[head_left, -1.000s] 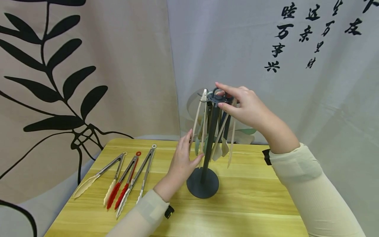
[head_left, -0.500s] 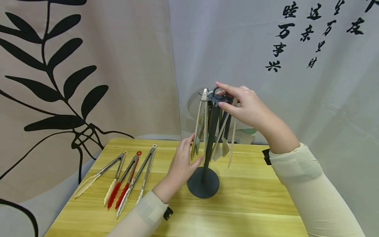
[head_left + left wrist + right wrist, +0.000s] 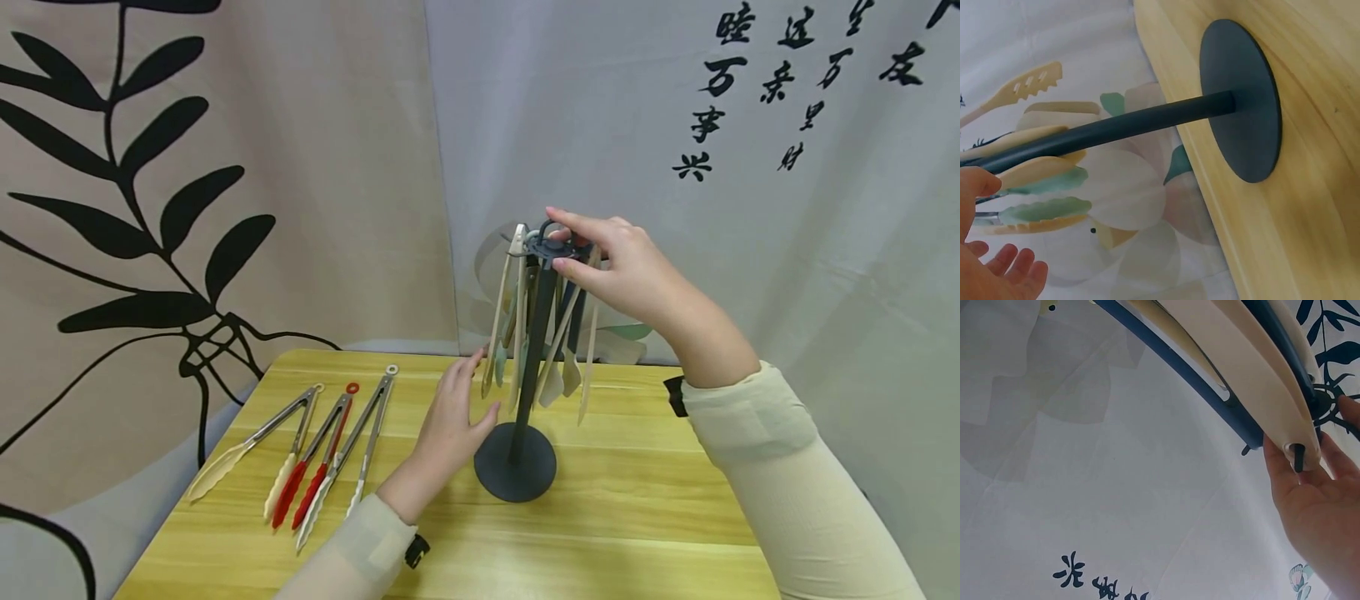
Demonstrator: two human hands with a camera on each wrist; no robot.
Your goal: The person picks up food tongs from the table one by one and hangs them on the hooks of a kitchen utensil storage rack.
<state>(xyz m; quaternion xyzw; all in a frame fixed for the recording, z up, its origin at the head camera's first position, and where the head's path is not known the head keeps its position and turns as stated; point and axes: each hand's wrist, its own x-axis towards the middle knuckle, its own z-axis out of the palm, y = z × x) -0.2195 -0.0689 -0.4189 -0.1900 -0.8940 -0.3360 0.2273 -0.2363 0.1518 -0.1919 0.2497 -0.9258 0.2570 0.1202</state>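
**Two hands at a tall tool stand**

The right hand [image 3: 618, 258] covers part of the stand's top ring, so some hooks are hard to see. Its thumb and fingers curl round the top and grip it. In the right wrist view, the hand runs off the edge.

The dark utensil stand [image 3: 533, 358] is on the table [image 3: 637, 483], near its far edge. Its long pole points up from a flat round base [image 3: 517, 483]. Kitchen tools hang down all around it, such as green-tipped tongs [image 3: 1075, 209] and a slotted turner [image 3: 1029, 84]. Many overlap, so I can't count them.

The left hand [image 3: 446, 412] is open beside the hanging tools. I can't tell if it touches any.

To the left lie cream-tipped tongs [image 3: 281, 415], red-tipped tongs [image 3: 326, 429] and white-tipped tongs [image 3: 361, 422]. Their ring ends point away from the person. The left sleeve [image 3: 375, 537] partly hides one white tip.
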